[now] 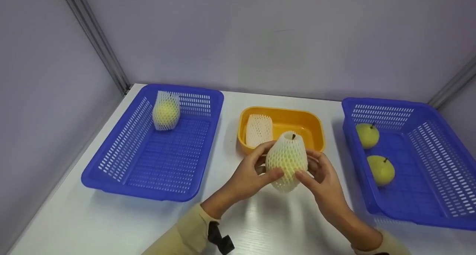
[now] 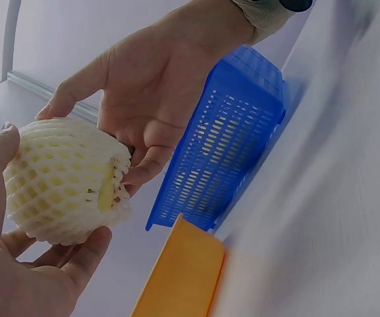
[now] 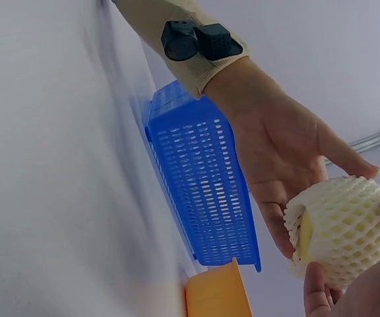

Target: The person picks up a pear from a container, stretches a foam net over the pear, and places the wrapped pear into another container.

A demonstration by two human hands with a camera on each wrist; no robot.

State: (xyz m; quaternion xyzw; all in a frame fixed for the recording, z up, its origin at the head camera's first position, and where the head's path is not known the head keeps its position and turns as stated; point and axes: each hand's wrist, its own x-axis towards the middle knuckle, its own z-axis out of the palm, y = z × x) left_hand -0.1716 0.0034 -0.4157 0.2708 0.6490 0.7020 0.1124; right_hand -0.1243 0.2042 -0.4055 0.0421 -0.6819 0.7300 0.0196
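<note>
Between both hands, above the table, is a yellow-green pear (image 1: 286, 163) wearing a white foam net sleeve (image 1: 277, 158); its dark stem shows at the sleeve's upper opening. My left hand (image 1: 249, 177) holds its left side, the thumb across the front and fingers curled behind. On the opposite side my right hand (image 1: 325, 184) grips it in the same way. In the left wrist view the netted pear (image 2: 61, 181) sits between the two hands, a gap in the net baring some skin. Just beyond the hands stands an orange bin (image 1: 316, 136) with a flat foam net (image 1: 259, 130) in it.
On the left, a blue basket (image 1: 148, 195) contains one netted pear (image 1: 166, 111) near its back corner. A second blue basket (image 1: 394, 217) at the right holds two bare pears (image 1: 381, 170) along its left wall. Grey partition walls (image 1: 260, 42) enclose the white table (image 1: 130, 225).
</note>
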